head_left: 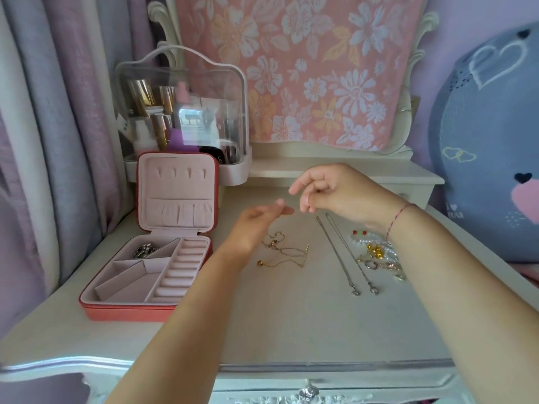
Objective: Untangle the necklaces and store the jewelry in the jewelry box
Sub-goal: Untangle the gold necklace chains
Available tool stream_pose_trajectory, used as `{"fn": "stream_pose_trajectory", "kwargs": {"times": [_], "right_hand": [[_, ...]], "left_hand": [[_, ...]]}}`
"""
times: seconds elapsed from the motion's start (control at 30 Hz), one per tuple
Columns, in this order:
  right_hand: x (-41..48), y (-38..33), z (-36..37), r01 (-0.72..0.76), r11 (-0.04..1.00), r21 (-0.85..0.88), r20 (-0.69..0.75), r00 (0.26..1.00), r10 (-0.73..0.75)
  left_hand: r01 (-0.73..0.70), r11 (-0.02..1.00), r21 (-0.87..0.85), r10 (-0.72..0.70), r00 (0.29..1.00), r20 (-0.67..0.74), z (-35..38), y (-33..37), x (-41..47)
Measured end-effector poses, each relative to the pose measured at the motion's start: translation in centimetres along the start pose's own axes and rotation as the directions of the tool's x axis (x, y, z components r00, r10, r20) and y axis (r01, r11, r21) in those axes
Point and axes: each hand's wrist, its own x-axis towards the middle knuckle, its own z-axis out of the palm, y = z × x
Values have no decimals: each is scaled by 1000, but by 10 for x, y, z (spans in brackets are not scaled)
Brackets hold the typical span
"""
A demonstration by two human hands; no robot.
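Note:
The coral jewelry box lies open at the left of the table, its pink-lined lid standing upright. A silver piece sits in its back-left compartment. Tangled gold necklaces lie on the table in the middle. To their right, two long silver chains lie side by side. A pile of beaded bracelets and rings sits further right. My left hand hovers over the gold tangle with fingers straight, holding nothing. My right hand hangs above the silver chains' top ends, fingers loosely curled, nothing visible in it.
A clear cosmetics case stands behind the box. A floral cloth covers the mirror at the back, above a low shelf with a drawer. A blue plush pillow leans at the right. Curtains hang at the left.

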Motion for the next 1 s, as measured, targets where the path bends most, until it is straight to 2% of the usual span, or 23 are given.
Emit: {"fn": "stream_pose_trajectory", "kwargs": {"times": [0.1, 0.2, 0.33, 0.5, 0.6, 0.67, 0.73, 0.8, 0.87, 1.0], "right_hand": [[-3, -4, -2, 2, 999, -53, -30, 1000, -3], [-3, -8, -5, 30, 992, -124, -72, 997, -39], [-1, -9, -13, 84, 979, -188, -199, 972, -122], [-1, -6, -23, 147, 987, -71, -377, 912, -163], [-2, -1, -24, 126, 982, 137, -402, 914, -61], [-8, 5, -19, 108, 930, 351, -375, 926, 34], [-19, 17, -9, 48, 873, 485, -313, 942, 123], [-33, 36, 10, -40, 869, 494, -243, 953, 182], [-47, 52, 30, -98, 896, 432, -202, 958, 202], [-66, 66, 48, -145, 913, 381, -230, 942, 246]], "left_hand": [[-25, 983, -181, 49, 990, 130, 4, 8, -2], [-74, 988, -137, 103, 970, 220, 10, 22, -4], [-94, 981, -171, 123, 978, 167, 14, 43, -1], [-121, 986, -115, 137, 981, 141, 16, 71, 3], [-157, 985, -71, 165, 979, 121, 18, 87, 5], [-176, 983, -55, 182, 977, 110, 19, 97, 7], [-186, 982, -44, 190, 975, 113, 22, 103, 8], [-174, 984, -47, 178, 978, 107, 25, 106, 10], [-162, 985, -55, 167, 981, 102, 29, 107, 14], [-148, 985, -90, 155, 985, 73, 32, 107, 25]]}}
